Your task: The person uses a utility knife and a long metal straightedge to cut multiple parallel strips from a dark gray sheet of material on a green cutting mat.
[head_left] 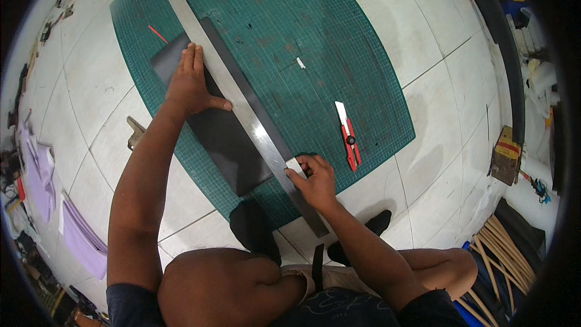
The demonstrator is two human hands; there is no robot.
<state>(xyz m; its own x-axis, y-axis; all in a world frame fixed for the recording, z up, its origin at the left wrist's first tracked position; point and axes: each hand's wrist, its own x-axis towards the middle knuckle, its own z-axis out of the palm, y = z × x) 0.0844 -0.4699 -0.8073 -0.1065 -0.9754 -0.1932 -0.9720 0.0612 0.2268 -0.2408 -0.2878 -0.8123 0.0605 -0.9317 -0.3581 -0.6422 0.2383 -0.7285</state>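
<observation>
A long steel ruler (pixel 257 130) lies slantwise over a dark grey sheet (pixel 227 151) on a green cutting mat (pixel 345 42). A strip of the sheet shows along the ruler's right side. My left hand (pixel 189 88) presses down flat, fingertips and thumb on the ruler, palm over the sheet. Near the ruler's lower part, my right hand (pixel 316 183) pinches a small pale block (pixel 293 164) against the ruler and the sheet's edge; its kind I cannot make out. To the right lies a red utility knife (pixel 349 142) with its blade out.
On the mat are a small white piece (pixel 301 63) and a thin red stick (pixel 158 34). A metal clip (pixel 135 133) lies left of the mat on the tiled floor. Lilac fabric (pixel 82 233) is at the left, wooden sticks (pixel 505 251) at the lower right. My feet flank the ruler's near end.
</observation>
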